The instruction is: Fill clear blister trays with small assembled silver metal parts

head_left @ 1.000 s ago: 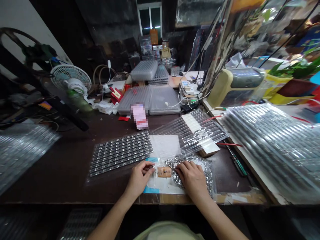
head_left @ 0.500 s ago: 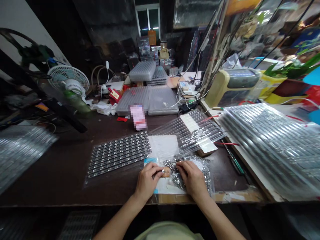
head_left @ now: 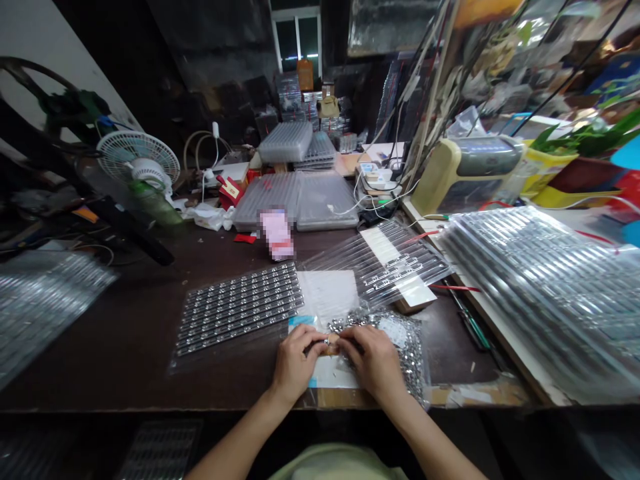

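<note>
Between the thumb and index finger of my left hand is a small shiny metal part. My right hand is pinched close beside it, its fingertips almost meeting the left ones; whether they hold a piece is hidden. Under and beside the right hand spreads a clear plastic bag full of small silvery metal parts. White paper lies beneath the hands. A ribbed clear tray with rows of metal parts lies to the left. Another clear tray, holding a few parts at its right, rests behind the bag.
Stacked clear trays fill the right side, with a green-handled screwdriver alongside. More trays lie at far left. A pink pixelated item stands mid-table. Behind are a white fan and closed tray stacks.
My right hand has moved left from the loose metal parts to the fingertips of my left hand. The left hand stays in place with its metal part.
</note>
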`<state>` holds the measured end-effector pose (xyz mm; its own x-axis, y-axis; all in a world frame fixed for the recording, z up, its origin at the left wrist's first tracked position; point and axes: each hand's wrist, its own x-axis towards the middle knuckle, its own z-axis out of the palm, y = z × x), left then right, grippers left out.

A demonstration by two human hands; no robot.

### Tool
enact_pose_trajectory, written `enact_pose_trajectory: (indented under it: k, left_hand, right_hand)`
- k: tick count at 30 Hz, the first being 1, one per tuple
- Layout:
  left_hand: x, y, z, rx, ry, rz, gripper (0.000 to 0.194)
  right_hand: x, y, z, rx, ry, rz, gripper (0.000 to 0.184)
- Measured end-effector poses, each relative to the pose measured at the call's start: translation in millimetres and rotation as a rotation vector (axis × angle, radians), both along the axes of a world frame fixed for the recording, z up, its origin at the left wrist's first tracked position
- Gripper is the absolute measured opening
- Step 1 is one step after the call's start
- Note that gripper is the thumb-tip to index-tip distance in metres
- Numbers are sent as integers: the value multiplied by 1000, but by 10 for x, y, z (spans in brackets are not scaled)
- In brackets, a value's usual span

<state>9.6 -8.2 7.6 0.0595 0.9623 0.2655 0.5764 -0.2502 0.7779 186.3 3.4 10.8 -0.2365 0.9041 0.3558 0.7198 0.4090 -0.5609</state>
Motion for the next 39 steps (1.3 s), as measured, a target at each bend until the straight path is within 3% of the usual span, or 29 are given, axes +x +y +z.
enact_pose_trajectory:
  k: [9,15,19,26,39]
  left_hand:
    - [-56,13,-41,54,-137,103,12]
    - [-56,16,-52,20,-135,113,13]
    - [-52,45,-31,-20,-115,105,12]
    - [89,88,74,-22,-42,7,11]
    - [190,62,17,16,91,-103,11]
  right_hand:
    - [-247,-25,11,12,-136,39,10]
    - [-4,2,29,82,-284,-68,14]
    - [133,23,-25,94,-374,-58,8]
    - [140,19,-62,121,-212,-57,10]
    - [161,-2,-72,126,-67,-93,8]
